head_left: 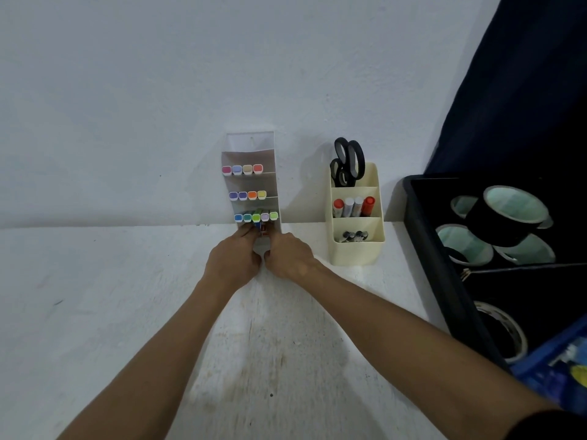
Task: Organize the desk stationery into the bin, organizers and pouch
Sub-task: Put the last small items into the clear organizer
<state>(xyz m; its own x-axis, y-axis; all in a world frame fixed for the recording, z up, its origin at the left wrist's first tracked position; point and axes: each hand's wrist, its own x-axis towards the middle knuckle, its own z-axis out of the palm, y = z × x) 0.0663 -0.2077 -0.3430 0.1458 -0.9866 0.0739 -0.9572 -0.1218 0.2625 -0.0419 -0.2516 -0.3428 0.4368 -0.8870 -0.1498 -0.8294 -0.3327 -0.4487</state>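
A clear tiered marker organizer (251,144) stands against the wall, with rows of coloured-cap markers (243,169) on its shelves. Both hands meet at its lowest tier. My left hand (233,262) has its fingers curled at the bottom row, touching a green and a blue marker (256,220). My right hand (287,257) grips the organizer's base beside it. What the fingertips hold is hidden. A cream three-part organizer (357,252) to the right holds black scissors (347,161), thick markers (352,207) and small pens (355,235).
A black bin (444,274) at the right edge holds several rolls of black tape (505,214). A blue pouch (559,369) overlaps its near corner. A dark curtain hangs above the bin. The white desk (127,312) meets the wall just behind the organizers.
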